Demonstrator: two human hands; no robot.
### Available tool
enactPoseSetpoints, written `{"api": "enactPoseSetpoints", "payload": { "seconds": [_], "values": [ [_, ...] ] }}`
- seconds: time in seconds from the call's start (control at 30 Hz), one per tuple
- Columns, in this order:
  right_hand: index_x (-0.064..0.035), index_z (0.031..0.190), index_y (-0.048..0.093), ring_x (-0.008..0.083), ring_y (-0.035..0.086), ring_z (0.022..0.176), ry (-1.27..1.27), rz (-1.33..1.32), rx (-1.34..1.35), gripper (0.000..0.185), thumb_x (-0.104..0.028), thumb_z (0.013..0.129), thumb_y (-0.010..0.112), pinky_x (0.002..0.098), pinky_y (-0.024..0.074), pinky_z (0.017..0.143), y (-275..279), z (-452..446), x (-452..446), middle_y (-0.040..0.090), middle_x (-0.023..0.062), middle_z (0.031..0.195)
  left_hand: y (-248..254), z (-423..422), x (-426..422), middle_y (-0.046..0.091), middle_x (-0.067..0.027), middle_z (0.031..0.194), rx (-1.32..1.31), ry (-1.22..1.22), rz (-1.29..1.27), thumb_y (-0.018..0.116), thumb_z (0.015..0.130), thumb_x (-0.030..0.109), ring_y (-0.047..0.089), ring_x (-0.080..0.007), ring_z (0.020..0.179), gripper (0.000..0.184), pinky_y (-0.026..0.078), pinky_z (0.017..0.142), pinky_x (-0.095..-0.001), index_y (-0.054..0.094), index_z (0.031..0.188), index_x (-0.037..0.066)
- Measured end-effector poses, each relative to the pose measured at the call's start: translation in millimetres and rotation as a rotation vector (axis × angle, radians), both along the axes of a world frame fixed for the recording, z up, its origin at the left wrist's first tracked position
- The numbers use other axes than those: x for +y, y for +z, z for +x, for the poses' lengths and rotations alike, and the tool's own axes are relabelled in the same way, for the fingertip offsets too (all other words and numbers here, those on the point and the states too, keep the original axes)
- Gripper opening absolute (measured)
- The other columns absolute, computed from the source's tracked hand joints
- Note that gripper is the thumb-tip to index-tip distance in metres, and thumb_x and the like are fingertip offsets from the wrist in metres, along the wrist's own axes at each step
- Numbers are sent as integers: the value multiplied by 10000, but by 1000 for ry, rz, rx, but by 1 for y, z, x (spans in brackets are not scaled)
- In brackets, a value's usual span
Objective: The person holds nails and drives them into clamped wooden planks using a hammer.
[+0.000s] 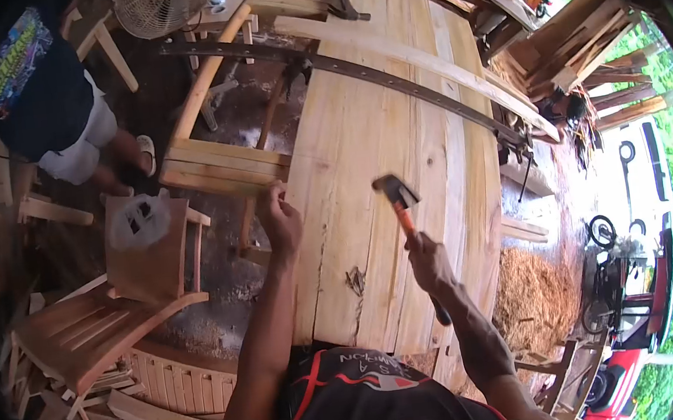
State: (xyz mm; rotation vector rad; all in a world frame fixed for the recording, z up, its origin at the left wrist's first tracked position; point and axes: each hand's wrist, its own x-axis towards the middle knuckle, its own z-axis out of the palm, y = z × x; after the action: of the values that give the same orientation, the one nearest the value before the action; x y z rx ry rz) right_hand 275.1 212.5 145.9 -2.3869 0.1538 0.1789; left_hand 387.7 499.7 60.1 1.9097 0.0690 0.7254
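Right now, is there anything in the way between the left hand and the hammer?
Nothing visible stands between the left hand and the hammer in the right hand; just the surface of the wooden panel. The dark metal bar crosses farther up, outside that path.

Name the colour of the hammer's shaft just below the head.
The shaft is orange there, best seen in the head view.

Across the far part of the wooden panel [348,167], passage is barred by a dark metal bar [388,79] and a pale strip [419,57]. The left side is obstructed by a wooden frame [219,163]; nearer, open surface is interrupted by the hammer [403,215].
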Motion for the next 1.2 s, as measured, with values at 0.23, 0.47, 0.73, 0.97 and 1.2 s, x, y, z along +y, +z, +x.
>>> {"api": "enactPoseSetpoints", "payload": {
  "seconds": [0.23, 0.47, 0.73, 0.97, 1.2],
  "values": [
    [-72, 739, 472, 132, 463, 487, 213, 425, -523, 474, -454, 1014, 419, 293, 384, 458, 111, -31, 16, 490, 32, 581, 9, -4, -2, 675, -171, 935, 171, 34, -86, 497, 817, -98, 661, -314, 910, 240, 517, 802, -386, 646, 978, -2],
    [-67, 798, 547, 87, 434, 518, -191, 230, 101, 514, -487, 1038, 373, 277, 350, 473, 30, -19, 17, 478, -22, 613, -8, -2, 3, 656, -171, 851, 138, 2, -90, 508, 824, -68, 642, -325, 802, 182, 509, 744, -394, 650, 918, -4],
    [15, 796, 508, 201, 435, 500, -89, 155, -117, 374, -272, 1026, 438, 368, 335, 451, 40, -33, 32, 499, 83, 579, -1, 4, -1, 641, -156, 871, 171, 39, 28, 495, 840, -75, 629, -324, 830, 180, 496, 742, -403, 630, 934, -3],
    [21, 780, 533, 214, 502, 548, -285, 43, 86, 580, -494, 1024, 431, 406, 411, 531, 46, -43, 35, 485, 171, 584, 3, -4, 0, 641, -160, 925, 160, -65, -226, 496, 838, -88, 605, -312, 911, 197, 475, 794, -395, 628, 966, -16],
    [9, 788, 551, 164, 509, 596, -494, 168, 253, 579, -500, 1021, 403, 366, 414, 550, -1, -170, 30, 516, 78, 613, 65, -104, -31, 613, -140, 1077, 40, -970, 488, 646, 789, 12, 578, -316, 1007, 264, 436, 889, -446, 639, 1052, 33]
  ]
}}
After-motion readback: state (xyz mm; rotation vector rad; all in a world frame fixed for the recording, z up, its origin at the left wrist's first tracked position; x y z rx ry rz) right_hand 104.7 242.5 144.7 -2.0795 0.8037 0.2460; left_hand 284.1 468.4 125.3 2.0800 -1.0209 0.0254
